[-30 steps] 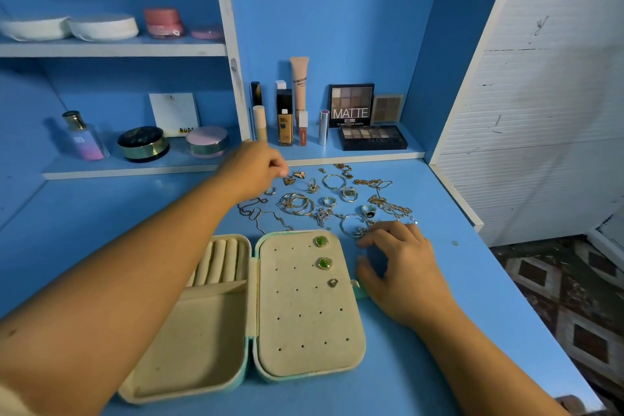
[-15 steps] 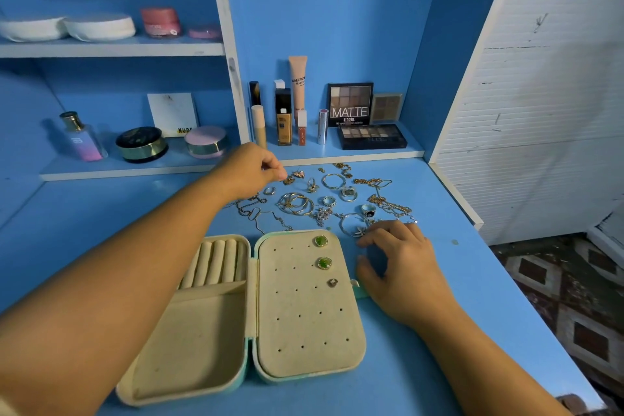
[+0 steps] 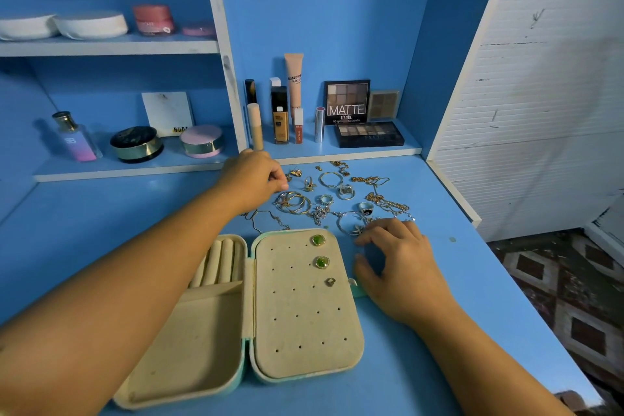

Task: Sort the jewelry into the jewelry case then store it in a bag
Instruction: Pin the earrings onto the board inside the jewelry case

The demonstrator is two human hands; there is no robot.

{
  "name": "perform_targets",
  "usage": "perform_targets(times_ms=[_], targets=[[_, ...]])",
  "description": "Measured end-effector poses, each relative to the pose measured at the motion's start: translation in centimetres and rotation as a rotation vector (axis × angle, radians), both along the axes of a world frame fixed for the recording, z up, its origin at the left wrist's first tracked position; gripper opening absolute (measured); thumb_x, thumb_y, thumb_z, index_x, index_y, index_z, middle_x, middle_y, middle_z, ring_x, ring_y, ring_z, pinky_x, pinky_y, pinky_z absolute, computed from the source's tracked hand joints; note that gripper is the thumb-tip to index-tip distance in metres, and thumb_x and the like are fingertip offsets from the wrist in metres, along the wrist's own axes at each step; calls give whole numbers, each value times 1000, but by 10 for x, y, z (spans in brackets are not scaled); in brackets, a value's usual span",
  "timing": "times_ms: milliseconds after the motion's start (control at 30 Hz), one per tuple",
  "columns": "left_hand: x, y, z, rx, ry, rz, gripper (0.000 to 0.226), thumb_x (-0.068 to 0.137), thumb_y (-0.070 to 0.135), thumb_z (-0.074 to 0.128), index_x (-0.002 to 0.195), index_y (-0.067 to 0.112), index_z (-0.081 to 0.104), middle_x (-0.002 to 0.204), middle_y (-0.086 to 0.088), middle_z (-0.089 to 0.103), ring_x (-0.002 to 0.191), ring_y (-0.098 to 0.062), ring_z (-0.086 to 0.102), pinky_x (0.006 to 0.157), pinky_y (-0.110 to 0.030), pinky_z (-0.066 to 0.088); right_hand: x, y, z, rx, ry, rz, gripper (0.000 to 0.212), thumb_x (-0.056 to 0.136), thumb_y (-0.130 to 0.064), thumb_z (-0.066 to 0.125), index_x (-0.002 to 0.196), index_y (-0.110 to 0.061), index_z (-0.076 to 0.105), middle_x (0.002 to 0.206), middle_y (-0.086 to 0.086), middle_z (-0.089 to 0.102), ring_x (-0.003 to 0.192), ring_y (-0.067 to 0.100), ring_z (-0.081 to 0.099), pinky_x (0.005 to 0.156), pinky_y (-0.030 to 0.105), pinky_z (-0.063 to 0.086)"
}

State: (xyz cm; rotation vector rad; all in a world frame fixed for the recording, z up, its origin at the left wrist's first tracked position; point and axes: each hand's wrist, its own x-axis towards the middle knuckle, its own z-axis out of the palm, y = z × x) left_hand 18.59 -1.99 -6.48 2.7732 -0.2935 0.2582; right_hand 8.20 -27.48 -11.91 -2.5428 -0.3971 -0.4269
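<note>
Jewelry case lies open on the desk, with its pin pad on the right. Left hand reaches past it, fingers curled at the edge of the loose jewelry; whether it pinches a piece I cannot tell. Right hand rests relaxed beside the pad. Two green earrings and a stud sit pinned there.

One jewelry case, two green earrings

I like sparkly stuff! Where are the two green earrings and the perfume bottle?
top green earring (image 3: 318,240), head view, on its green stone.
lower green earring (image 3: 322,262), head view, on its green stone.
perfume bottle (image 3: 76,142), head view, on its glass body.
</note>
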Motion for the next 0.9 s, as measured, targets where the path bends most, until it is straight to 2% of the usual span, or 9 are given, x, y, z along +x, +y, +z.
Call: perform_targets(times_ms=[100, 233, 433, 533, 633, 900], targets=[[1, 1, -1, 56, -15, 53, 14, 86, 36, 71, 87, 23, 75, 92, 7, 60, 101, -20, 52, 84, -38, 46, 0, 0, 0, -2, 3, -1, 24, 77, -37, 55, 95, -28, 68, 109, -10, 61, 102, 16, 51, 87, 31, 39], [-1, 3, -2, 29, -9, 41, 14, 86, 36, 71, 89, 23, 75, 93, 4, 62, 99, -19, 53, 81, -34, 44, 0, 0, 1, -2, 2, 2, 24, 77, -38, 55, 95, -28, 68, 109, -11, 61, 101, 15, 51, 87, 32, 41], [-12, 2, 8, -3, -5, -120, 12, 88, 29, 70, 99, 29, 73, 92, 9, 55, 97, -12, 41, 86, -32, 38, 0, 1, 1, 1, 1, 5, 23, 77, -38, 55, 94, -28, 68, 109, -11, 61, 101, 16, 51, 86, 33, 41], [-21, 0, 13, 33, 55, -200, 10, 84, 35, 73, 94, 35, 74, 91, 12, 54, 99, -11, 38, 90, -31, 35, 0, 1, 1, 2, 5, 5, 23, 77, -38, 56, 94, -28, 68, 109, -10, 61, 102, 16, 51, 87, 33, 41], [-27, -3, 15, 139, 91, -228, 16, 81, 43, 74, 96, 39, 73, 96, 12, 52, 100, -11, 36, 88, -31, 33, 0, 1, 1, 2, 9, 2, 23, 76, -38, 56, 94, -28, 68, 109, -10, 61, 102, 16, 52, 86, 30, 37], [-31, -1, 9, 207, 26, -197, 14, 88, 42, 66, 94, 32, 74, 95, 10, 51, 105, -12, 36, 91, -32, 34, 0, 1, 2, -2, 10, 1, 24, 77, -39, 55, 94, -28, 68, 108, -10, 61, 101, 16, 52, 86, 32, 40]])
